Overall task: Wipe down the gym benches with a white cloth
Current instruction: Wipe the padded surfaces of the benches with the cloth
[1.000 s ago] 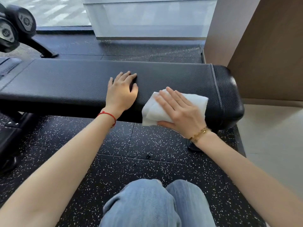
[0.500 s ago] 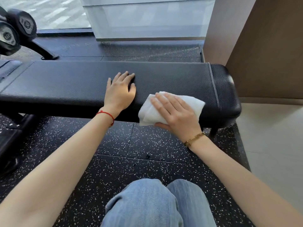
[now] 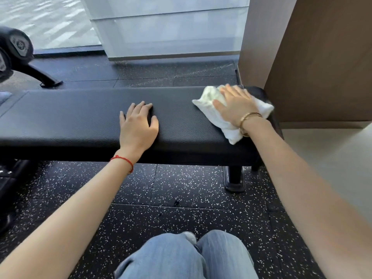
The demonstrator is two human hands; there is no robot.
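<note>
My right hand (image 3: 234, 105) lies flat on the white cloth (image 3: 225, 123), fingers straight and together, pressing it onto the black padded worktop (image 3: 80, 117) near its right end, at the right of the frame. The cloth is bunched under my palm, with folds sticking out past my fingertips toward the upper left and past my wrist toward the lower right. A gold bracelet (image 3: 248, 117) sits on that wrist. My left hand (image 3: 137, 125) rests palm down on the bare pad at the middle of the frame, fingers spread a little and holding nothing, well apart from the cloth; a red string (image 3: 122, 159) circles its wrist. Below the worktop's right end a black foot (image 3: 235, 179) stands on the speckled floor (image 3: 181, 208). My knees in blue jeans (image 3: 185, 256) fill the bottom centre. A dumbbell (image 3: 18, 44) shows at the upper left.
</note>
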